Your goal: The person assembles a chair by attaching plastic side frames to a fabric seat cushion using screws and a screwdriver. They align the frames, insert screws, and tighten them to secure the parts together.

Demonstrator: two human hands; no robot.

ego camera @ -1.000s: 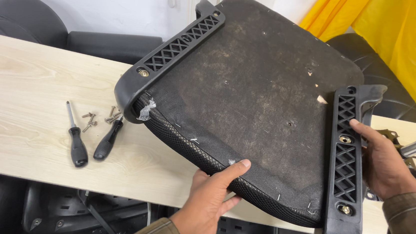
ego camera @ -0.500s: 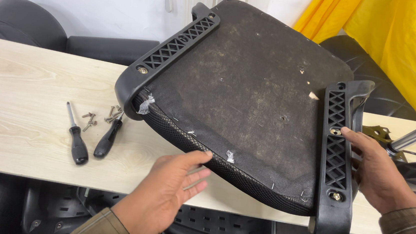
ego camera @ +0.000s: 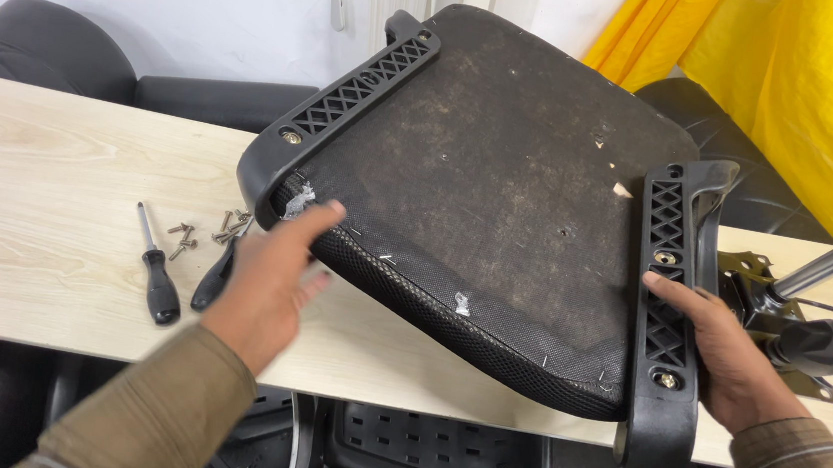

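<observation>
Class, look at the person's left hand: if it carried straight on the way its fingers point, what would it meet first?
Most likely the upturned chair seat: the left hand points up and right, fingertips already at its torn front corner beside the black bracket. Depth is hard to judge.

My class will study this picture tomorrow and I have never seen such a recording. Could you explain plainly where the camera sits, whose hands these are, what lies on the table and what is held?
The camera sits on a person's head and looks down at their own two bare hands. An upturned black chair seat rests tilted on a pale wooden table. The right hand grips the seat's black plastic bracket. The left hand, open, touches the seat's front corner. Further left lie two black-handled screwdrivers and some loose screws. A metal chair mechanism lies at the right.
</observation>
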